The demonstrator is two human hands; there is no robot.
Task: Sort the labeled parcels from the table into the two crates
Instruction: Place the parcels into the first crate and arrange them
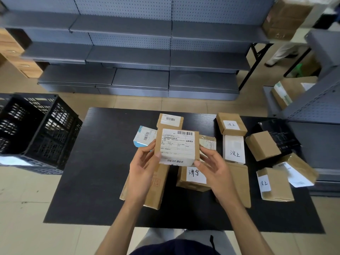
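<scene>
Above the black table [95,181] I hold a small cardboard parcel [177,146] with a printed shipping label facing me. My left hand [145,168] grips its left edge and my right hand [214,168] grips its right edge. Under and around it lie several more parcels: a long flat one [156,188], one with a handwritten label [195,178], a white one [233,149], and brown ones [230,124], [263,145], [276,184]. A black crate [36,129] stands left of the table. A second black crate [276,133] sits at the table's right end.
Grey pegboard shelving [139,57] stands behind the table. Another grey shelf unit [316,111] is at the right, with a cardboard box [290,91] beside it. A person's legs [283,52] are visible at the far right back, next to a folding table.
</scene>
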